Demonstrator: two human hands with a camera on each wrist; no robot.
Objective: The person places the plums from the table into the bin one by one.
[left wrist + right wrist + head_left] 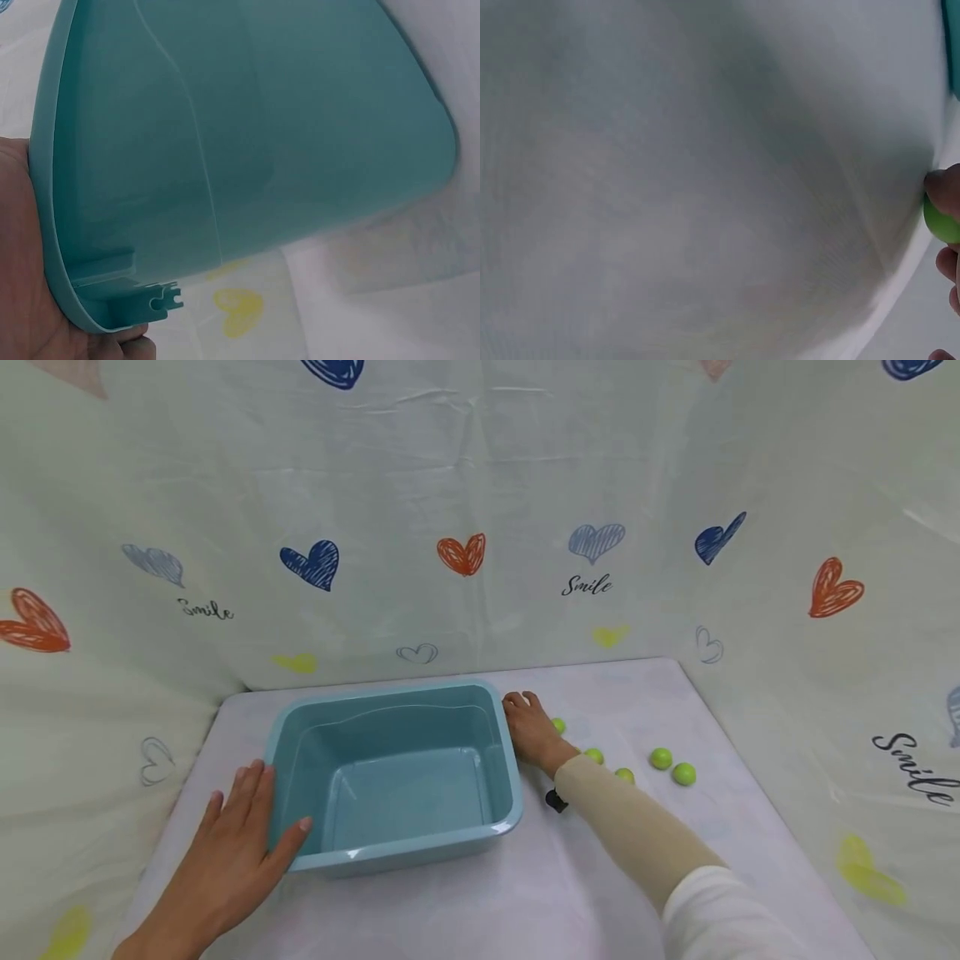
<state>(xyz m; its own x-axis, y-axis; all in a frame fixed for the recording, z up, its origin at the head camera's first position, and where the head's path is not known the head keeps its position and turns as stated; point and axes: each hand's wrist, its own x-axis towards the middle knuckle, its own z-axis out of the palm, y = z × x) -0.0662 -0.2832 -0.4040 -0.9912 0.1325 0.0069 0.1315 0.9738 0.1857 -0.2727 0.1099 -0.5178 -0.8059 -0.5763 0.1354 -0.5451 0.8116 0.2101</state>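
A light blue plastic basin [405, 840] stands on the table, its inside bare in the head view. My left hand [228, 852] rests against its left side with straight fingers, the thumb reaching over the near left corner. In the left wrist view, the palm lies along the basin's rim [46, 225]. Beside the basin's right wall is my right hand [534, 731], low over the table with fingers bent. The right wrist view shows its thumb and fingers pinching a small green ball [939, 222], which the hand hides in the head view.
Several more green balls lie right of the basin, some partly behind the right forearm; one ball [684, 774] is farthest right. A small black item [556, 800] shows beside the right sleeve. White sheeting with printed hearts hangs behind and beside the white-covered table [420, 918].
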